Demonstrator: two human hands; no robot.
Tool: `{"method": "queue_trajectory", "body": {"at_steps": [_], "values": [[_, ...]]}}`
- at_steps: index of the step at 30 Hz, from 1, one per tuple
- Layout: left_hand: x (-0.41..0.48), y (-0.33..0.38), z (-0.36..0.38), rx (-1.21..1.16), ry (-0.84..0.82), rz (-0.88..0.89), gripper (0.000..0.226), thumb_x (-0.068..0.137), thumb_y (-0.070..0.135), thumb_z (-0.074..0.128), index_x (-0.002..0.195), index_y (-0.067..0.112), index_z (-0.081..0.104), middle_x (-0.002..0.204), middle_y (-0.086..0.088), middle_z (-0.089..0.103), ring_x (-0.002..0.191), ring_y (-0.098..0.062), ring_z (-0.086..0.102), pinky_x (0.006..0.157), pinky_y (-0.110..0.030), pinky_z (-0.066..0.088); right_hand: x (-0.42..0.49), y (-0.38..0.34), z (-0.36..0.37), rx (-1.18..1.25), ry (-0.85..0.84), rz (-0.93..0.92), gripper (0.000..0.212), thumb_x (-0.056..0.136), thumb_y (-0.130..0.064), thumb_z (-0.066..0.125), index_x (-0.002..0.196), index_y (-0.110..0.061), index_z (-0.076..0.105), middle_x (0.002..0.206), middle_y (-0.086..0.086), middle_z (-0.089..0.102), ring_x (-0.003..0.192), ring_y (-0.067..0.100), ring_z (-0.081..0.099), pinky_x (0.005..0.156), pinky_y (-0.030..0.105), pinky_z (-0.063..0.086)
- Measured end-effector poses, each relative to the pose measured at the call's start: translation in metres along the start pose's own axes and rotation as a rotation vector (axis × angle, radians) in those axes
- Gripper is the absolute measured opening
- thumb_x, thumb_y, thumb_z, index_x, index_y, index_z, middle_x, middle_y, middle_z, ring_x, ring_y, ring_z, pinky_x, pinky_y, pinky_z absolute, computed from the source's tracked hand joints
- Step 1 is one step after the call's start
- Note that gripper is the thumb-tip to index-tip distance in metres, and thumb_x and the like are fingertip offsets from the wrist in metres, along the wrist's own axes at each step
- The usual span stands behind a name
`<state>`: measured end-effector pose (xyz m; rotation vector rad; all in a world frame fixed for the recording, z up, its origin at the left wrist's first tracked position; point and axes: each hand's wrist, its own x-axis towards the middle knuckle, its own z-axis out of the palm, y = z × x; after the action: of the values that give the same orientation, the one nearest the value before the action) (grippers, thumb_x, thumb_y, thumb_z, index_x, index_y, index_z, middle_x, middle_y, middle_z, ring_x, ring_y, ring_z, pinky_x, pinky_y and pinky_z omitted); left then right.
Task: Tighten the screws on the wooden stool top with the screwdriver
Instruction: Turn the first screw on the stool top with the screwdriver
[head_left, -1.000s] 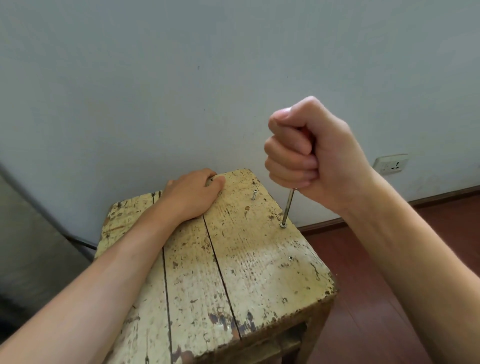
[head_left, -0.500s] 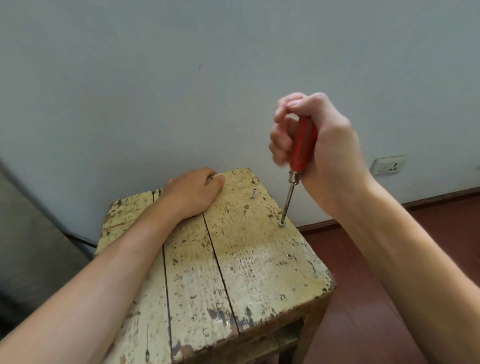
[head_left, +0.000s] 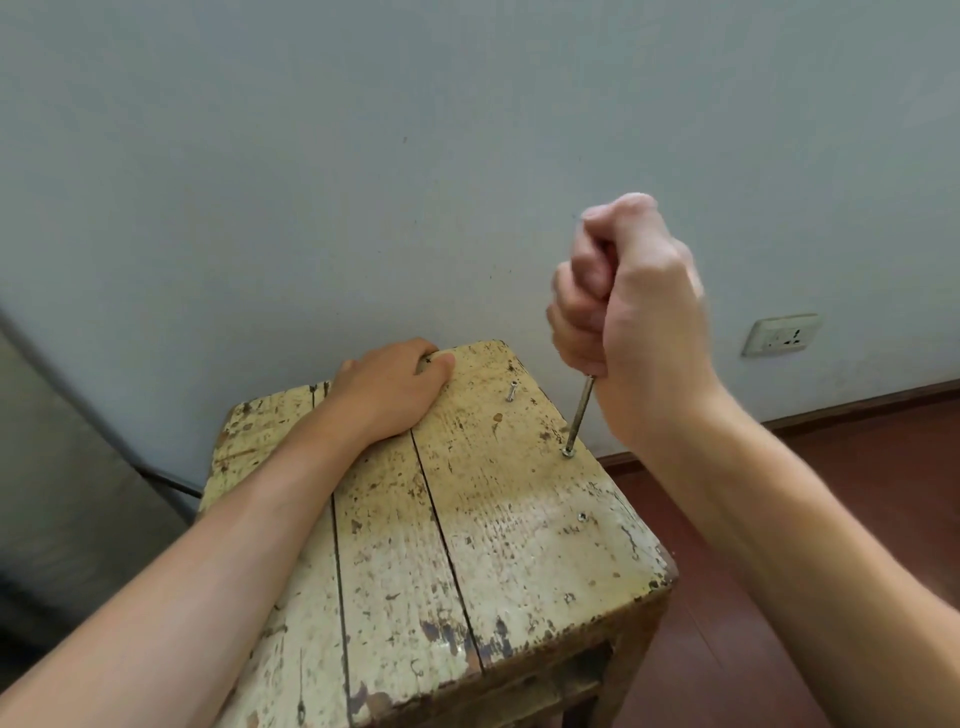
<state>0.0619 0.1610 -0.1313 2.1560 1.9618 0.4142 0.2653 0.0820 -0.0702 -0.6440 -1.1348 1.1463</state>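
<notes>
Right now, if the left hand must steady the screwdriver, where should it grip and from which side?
Probably pinch the bare shaft low, coming from the left: the right hand covers everything above and its wrist blocks the right, while the shaft stands nearly upright on the screw.

Right hand (head_left: 631, 322) around screwdriver (head_left: 581, 415) on screw (head_left: 569, 453)

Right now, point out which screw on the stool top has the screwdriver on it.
The middle screw of three on the right plank: the screwdriver tip sits on it. The far screw and near screw are untouched.
</notes>
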Motion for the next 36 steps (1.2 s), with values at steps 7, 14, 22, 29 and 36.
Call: {"method": "queue_trajectory", "body": {"at_steps": [7,14,22,29,36], "values": [[0.0,0.001,-0.001,0.001,-0.01,0.006,0.048,0.104,0.057,0.031,0.133,0.029,0.057,0.132,0.003,0.063,0.124,-0.024,0.055,0.109,-0.048,0.036,0.009,0.0,-0.009,-0.008,-0.026,-0.01,0.026,0.089,-0.025,0.048,0.064,-0.023,0.057,0.058,-0.003,0.047,0.05,0.015,0.04,0.049,0.028,0.034],[0.002,-0.001,0.001,-0.007,-0.004,0.01,0.044,0.103,0.057,0.033,0.126,0.03,0.06,0.123,0.006,0.065,0.117,-0.023,0.058,0.108,-0.048,0.038,0.027,-0.02,-0.035,0.087,-0.742,0.219,0.018,0.088,-0.018,0.062,0.089,-0.018,0.08,0.08,0.005,0.076,0.066,0.019,0.07,0.067,0.026,0.055],[0.001,-0.001,0.0,-0.005,-0.008,-0.002,0.046,0.103,0.058,0.032,0.13,0.031,0.058,0.128,0.007,0.063,0.122,-0.023,0.056,0.108,-0.046,0.037,0.002,-0.007,-0.004,0.011,-0.127,0.056,0.049,0.1,-0.022,0.045,0.056,-0.027,0.025,0.047,-0.007,0.021,0.04,0.014,0.015,0.042,0.019,0.015],[0.0,-0.001,0.0,-0.012,-0.015,0.003,0.048,0.104,0.057,0.031,0.133,0.03,0.057,0.133,0.005,0.062,0.124,-0.023,0.054,0.111,-0.048,0.033,0.001,-0.004,-0.006,-0.028,0.078,-0.021,0.034,0.1,-0.028,0.049,0.067,-0.023,0.045,0.052,-0.006,0.037,0.046,0.015,0.031,0.045,0.025,0.028],[0.003,-0.001,0.001,-0.009,-0.011,0.002,0.046,0.102,0.058,0.032,0.129,0.032,0.058,0.128,0.006,0.064,0.121,-0.023,0.056,0.109,-0.048,0.036,0.024,-0.016,-0.037,0.203,-0.59,0.247,0.022,0.085,-0.014,0.065,0.103,-0.016,0.076,0.096,0.011,0.076,0.086,0.024,0.074,0.082,0.029,0.058]]}}
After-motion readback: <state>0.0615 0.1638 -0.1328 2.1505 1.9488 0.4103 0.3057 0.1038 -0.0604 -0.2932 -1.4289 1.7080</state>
